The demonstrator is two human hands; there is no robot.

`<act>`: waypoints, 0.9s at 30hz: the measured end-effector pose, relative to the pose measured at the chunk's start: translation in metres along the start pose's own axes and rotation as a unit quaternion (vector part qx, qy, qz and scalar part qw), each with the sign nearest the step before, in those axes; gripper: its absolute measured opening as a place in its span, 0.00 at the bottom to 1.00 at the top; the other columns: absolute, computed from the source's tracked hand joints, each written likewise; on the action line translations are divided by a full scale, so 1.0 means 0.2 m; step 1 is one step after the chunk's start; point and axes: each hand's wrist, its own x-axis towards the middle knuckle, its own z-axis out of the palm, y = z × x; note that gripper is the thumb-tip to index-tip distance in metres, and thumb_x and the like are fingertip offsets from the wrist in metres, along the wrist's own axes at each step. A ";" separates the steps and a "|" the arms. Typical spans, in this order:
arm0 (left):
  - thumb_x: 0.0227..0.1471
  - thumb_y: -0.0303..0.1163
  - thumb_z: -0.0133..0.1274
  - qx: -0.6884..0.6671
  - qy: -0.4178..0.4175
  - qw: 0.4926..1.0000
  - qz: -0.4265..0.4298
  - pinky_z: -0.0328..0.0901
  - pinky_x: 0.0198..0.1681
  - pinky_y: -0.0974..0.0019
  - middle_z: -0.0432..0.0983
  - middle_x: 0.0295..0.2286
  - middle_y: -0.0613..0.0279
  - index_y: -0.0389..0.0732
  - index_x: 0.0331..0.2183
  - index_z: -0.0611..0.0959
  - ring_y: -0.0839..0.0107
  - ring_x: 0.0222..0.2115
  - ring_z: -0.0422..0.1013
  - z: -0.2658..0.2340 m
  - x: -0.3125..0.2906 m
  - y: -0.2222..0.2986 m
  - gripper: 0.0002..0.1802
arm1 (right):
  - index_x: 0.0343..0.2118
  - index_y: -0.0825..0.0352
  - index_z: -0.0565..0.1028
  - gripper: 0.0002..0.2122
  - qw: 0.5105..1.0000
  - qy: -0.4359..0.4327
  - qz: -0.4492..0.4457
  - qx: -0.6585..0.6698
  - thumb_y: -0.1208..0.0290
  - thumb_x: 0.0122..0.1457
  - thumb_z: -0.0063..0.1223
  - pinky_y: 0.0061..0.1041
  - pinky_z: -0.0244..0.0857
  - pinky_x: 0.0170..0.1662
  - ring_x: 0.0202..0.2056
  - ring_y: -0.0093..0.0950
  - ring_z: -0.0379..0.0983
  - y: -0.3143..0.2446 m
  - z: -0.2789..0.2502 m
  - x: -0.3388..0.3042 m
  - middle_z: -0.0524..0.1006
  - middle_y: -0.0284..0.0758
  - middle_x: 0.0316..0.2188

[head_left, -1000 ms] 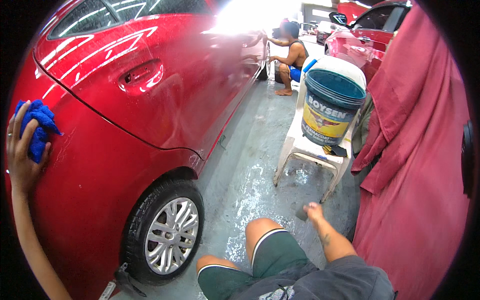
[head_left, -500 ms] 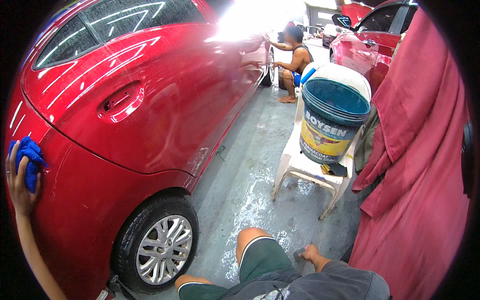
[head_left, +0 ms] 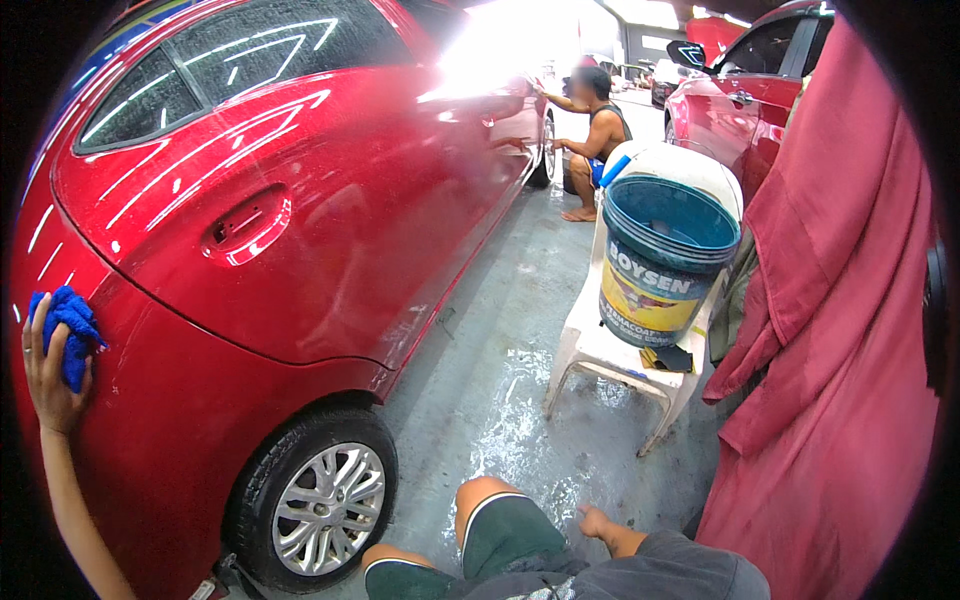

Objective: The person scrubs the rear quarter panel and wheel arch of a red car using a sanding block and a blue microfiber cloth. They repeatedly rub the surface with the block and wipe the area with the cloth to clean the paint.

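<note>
- The left arm (head_left: 70,500) is bare from wrist to elbow; no sleeve, watch or band shows on it.
- The left hand (head_left: 50,375) wears no glove and no ring that can be made out.
- The right hand (head_left: 598,522) is bare too, with a bare forearm behind it.
- Dark green shorts (head_left: 510,535) cover the thighs, each leg hemmed with a pale band.
- A grey shirt (head_left: 660,572) with a faint pale print fills the lower edge.
- The knee (head_left: 480,495) is uncovered.
</note>
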 end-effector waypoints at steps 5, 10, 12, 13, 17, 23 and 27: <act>0.64 0.44 0.61 0.002 0.030 0.999 -0.031 0.52 0.78 0.37 0.61 0.74 0.50 0.47 0.63 0.77 0.44 0.75 0.57 0.18 -0.17 0.03 0.30 | 0.68 0.68 0.76 0.33 0.995 0.028 0.037 -0.087 0.64 0.56 0.58 0.41 0.73 0.65 0.62 0.52 0.78 0.58 -0.14 0.01 0.80 0.55 0.63; 0.64 0.61 0.60 0.031 -0.003 0.999 0.041 0.51 0.78 0.37 0.60 0.75 0.53 0.49 0.65 0.80 0.45 0.75 0.57 -0.03 0.10 0.13 0.37 | 0.65 0.68 0.79 0.32 0.995 -0.034 0.071 -0.053 0.61 0.57 0.57 0.43 0.74 0.62 0.61 0.51 0.79 0.40 0.31 -0.13 0.81 0.55 0.60; 0.62 0.67 0.60 0.001 0.017 1.000 0.024 0.52 0.77 0.36 0.64 0.73 0.52 0.45 0.55 0.86 0.40 0.73 0.59 0.01 0.14 0.41 0.37 | 0.65 0.67 0.79 0.32 0.992 -0.025 0.112 -0.060 0.60 0.57 0.57 0.44 0.75 0.61 0.60 0.51 0.81 0.59 0.19 -0.17 0.82 0.55 0.59; 0.59 0.64 0.62 -0.012 0.021 0.999 0.023 0.52 0.76 0.34 0.67 0.72 0.52 0.45 0.51 0.87 0.40 0.72 0.61 0.02 0.16 0.53 0.34 | 0.66 0.67 0.78 0.32 0.991 -0.041 0.101 -0.078 0.59 0.58 0.58 0.44 0.76 0.60 0.59 0.51 0.81 0.57 0.21 -0.17 0.82 0.55 0.58; 0.48 0.52 0.72 -0.116 0.040 0.992 0.018 0.55 0.73 0.28 0.76 0.65 0.54 0.44 0.37 0.88 0.38 0.66 0.67 0.19 0.24 1.11 0.23 | 0.67 0.67 0.77 0.32 0.990 -0.040 0.088 -0.105 0.54 0.62 0.59 0.45 0.76 0.59 0.58 0.51 0.82 0.58 0.10 -0.11 0.83 0.53 0.57; 0.51 0.40 0.63 -0.197 0.032 0.972 0.122 0.62 0.66 0.27 0.83 0.52 0.57 0.46 0.31 0.87 0.48 0.57 0.74 0.41 0.31 1.85 0.09 | 0.70 0.65 0.74 0.34 0.995 -0.010 0.069 -0.065 0.49 0.64 0.58 0.43 0.70 0.68 0.66 0.51 0.75 0.34 0.07 -0.01 0.78 0.51 0.65; 0.53 0.39 0.59 -0.203 0.031 0.966 0.157 0.67 0.61 0.30 0.83 0.48 0.58 0.45 0.30 0.85 0.49 0.54 0.75 0.38 0.31 1.77 0.08 | 0.71 0.66 0.73 0.36 0.998 -0.006 0.038 -0.044 0.49 0.64 0.59 0.44 0.69 0.69 0.67 0.51 0.74 0.26 0.04 0.04 0.76 0.50 0.67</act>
